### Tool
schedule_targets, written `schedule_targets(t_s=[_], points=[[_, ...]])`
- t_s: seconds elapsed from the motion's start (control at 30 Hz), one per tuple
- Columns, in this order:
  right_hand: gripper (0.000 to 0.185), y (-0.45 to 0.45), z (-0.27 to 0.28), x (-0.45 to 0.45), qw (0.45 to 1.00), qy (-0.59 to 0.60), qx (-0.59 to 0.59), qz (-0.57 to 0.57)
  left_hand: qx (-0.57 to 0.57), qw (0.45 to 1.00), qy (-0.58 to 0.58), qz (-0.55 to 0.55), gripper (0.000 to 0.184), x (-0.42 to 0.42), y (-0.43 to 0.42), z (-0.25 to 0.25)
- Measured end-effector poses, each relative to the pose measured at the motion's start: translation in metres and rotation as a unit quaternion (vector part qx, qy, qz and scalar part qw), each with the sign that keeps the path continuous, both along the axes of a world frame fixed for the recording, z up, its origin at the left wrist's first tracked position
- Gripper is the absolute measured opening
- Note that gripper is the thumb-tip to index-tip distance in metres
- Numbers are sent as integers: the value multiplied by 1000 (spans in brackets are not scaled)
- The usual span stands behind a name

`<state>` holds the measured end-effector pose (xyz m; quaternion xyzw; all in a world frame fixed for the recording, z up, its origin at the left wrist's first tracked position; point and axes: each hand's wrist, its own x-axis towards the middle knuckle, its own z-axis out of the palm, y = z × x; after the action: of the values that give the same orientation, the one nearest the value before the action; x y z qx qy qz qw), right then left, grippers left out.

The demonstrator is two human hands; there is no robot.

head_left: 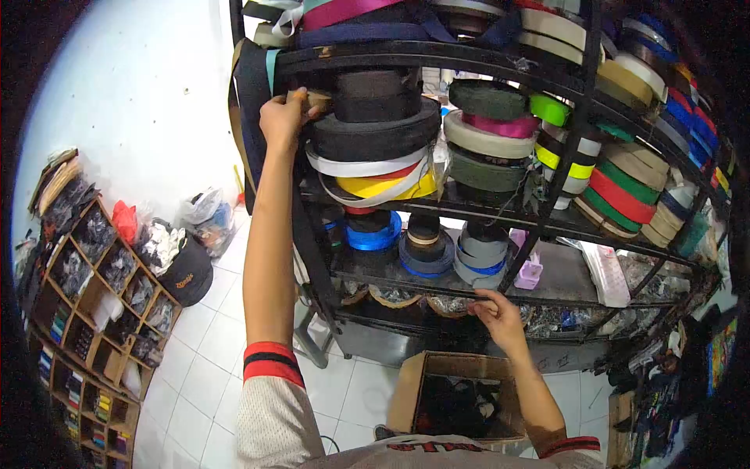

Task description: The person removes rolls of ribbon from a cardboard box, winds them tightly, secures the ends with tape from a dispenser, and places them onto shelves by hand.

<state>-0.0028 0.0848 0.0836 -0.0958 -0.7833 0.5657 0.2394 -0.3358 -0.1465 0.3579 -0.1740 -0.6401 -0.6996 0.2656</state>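
Tan piece (319, 101) at the left fingers (298, 96), black rolls (379, 137) stacked just beside

Head-worn camera looks forward and down; shelf rack (367, 55) near ahead, tiled floor (191, 367) below.

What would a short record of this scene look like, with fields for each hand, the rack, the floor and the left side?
Left hand: raised, the left hand is at a tan item; grip unclear
Right hand: lower, the right hand is near the edge of the lower shelf; contact unclear
Rack: black rack with stacked rolls, including a yellow roll and a blue roll
Floor: open cardboard box, dark contents
Left side: compartment unit, black bin
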Motion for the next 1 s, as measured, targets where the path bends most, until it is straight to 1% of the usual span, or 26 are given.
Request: schedule_targets(t_s=[0.03, 0.07, 0.17, 0.27, 0.33, 0.37, 0.4, 0.43, 0.47, 0.53, 0.57, 0.6, 0.63, 0.7, 0.73, 0.77, 0.8, 0.83, 0.9, 0.93, 0.97, 1.0], points=[[32, 0, -2, 3, 1000, 6, -14, 4, 37, 998, -22, -48, 34, -13, 1, -2], [32, 1, -6, 5, 1000, 8, -17, 1, -10, 998, 1, -57, 28, -34, -1, -8], [31, 3, -19, 10, 999, 11, -32, -1, -166, 984, 22, 64, 32, -33, -4, -7], [31, 1, -28, 16, 998, 9, -67, 10, -210, 971, 31, 109, 42, -45, -3, -8], [36, 2, -39, 18, 994, 12, -108, 18, -236, 959, 36, 154, 41, -42, -1, -9], [36, 2, -41, 21, 995, -12, -97, 7, -249, 952, 37, 176, 40, -40, 1, -10], [35, -1, -39, 24, 996, -37, -86, -5, -272, 942, 9, 198, 48, -41, 3, -9], [35, -4, -40, 27, 995, -63, -76, -16, -280, 939, -3, 200, 48, -40, 4, -10], [34, -1, -49, 29, 994, -95, -39, -34, -288, 936, -15, 202, 49, -40, 5, -10], [29, 5, -77, 31, 995, -69, -67, -28, -310, 931, -37, 187, 55, -29, 4, -7], [27, 6, -88, 35, 995, -56, -82, -28, -343, 925, -29, 161, 56, -32, 1, -6], [27, -1, -84, 41, 991, -1, -133, 1, -367, 907, -8, 208, 54, -32, -2, -7], [27, -6, -78, 49, 994, -45, -97, -14, -392, 886, 12, 249, 52, -28, -4, -11], [28, -9, -71, 65, 988, -139, -35, -51, -309, 890, 169, 290, 43, 16, -13, -30], [30, -4, -94, 68, 985, -137, -80, -63, -225, 921, 206, 242, 35, 11, -19, -48], [33, -6, -102, 78, 985, -145, -79, -49, -183, 951, 186, 168, 28, 55, -20, -65], [37, -3, -110, 85, 984, -156, -83, -35, -100, 979, 162, 78, 25, 83, -15, -87], [35, 15, -182, 93, 985, -143, -91, -27, -115, 982, 144, 30, 23, 116, -13, -111], [40, 22, -232, 121, 961, -269, -58, -39, -150, 986, 44, -60, 26, 163, -8, -177], [43, 26, -257, 135, 942, -331, -40, -38, -224, 968, 14, -113, 25, 188, 2, -212], [41, 30, -277, 150, 925, -375, -47, -43, -282, 946, -6, -162, 24, 207, 9, -252], [38, 31, -294, 165, 908, -413, -48, -45, -313, 918, 48, -238, 19, 214, 18, -303]])
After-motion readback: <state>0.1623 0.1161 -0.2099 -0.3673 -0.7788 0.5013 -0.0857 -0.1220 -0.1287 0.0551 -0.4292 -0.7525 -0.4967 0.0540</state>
